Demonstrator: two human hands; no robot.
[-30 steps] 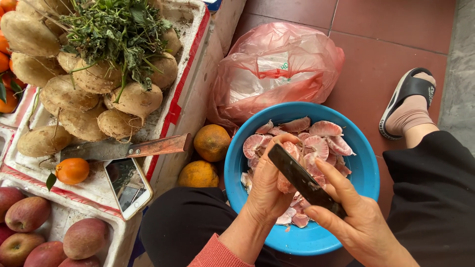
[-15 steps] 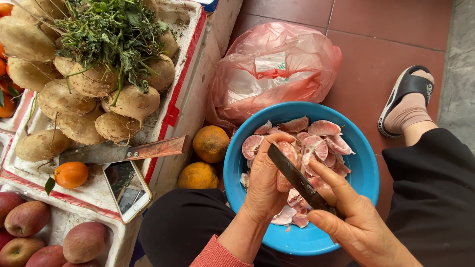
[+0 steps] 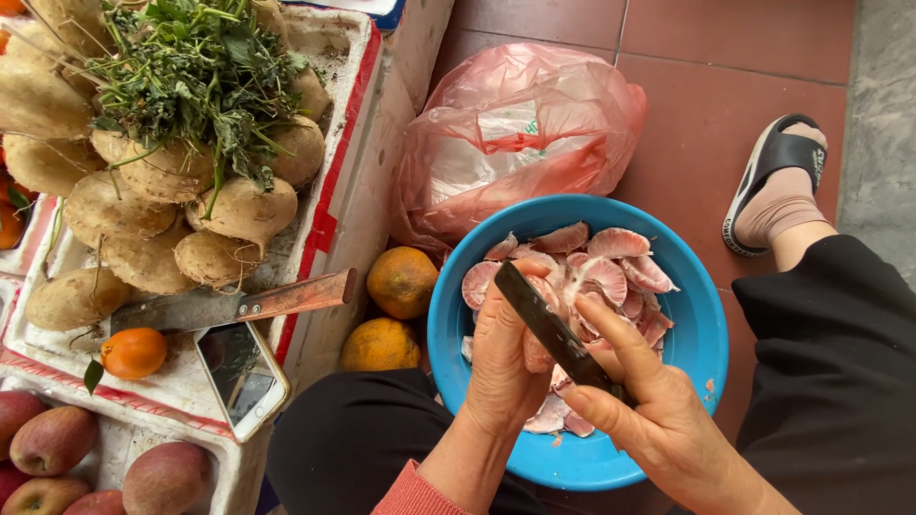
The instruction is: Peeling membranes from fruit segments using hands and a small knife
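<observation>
The left hand (image 3: 506,367) was curled around a pink segment (image 3: 536,351) over the blue bowl (image 3: 701,329), fingers closed on it from the left with the thumb side up, so the piece sat between the left fingers and the blade. The right hand (image 3: 649,415) was clenched on a dark knife (image 3: 551,327), forefinger stretched along its back. The knife's long axis ran on a slant from the right hand, low and right, up to the tip, high and left, and its edge lay against the segment just to the right of the left fingers; the segment's own length is mostly hidden behind the hand and cannot be told. Both hands touched the work, the left holding, the right cutting, neither nearer than the other. The bowl rested on the lap between dark trouser legs and held a heap of peeled pink segments (image 3: 611,272), roughly a dozen in sight with more hidden under the hands. Two oranges (image 3: 401,281) lay between the bowl and a white foam box (image 3: 334,205); a third small one (image 3: 134,351) sat on the box rim beside one cleaver (image 3: 229,305) and one phone (image 3: 243,374). The box held some ten pale tubers (image 3: 243,212) under one bunch of greens (image 3: 196,72). About four red apples (image 3: 52,439) showed at lower left, one pink bag (image 3: 520,143) behind the bowl, one sandalled foot (image 3: 778,195) at right.
</observation>
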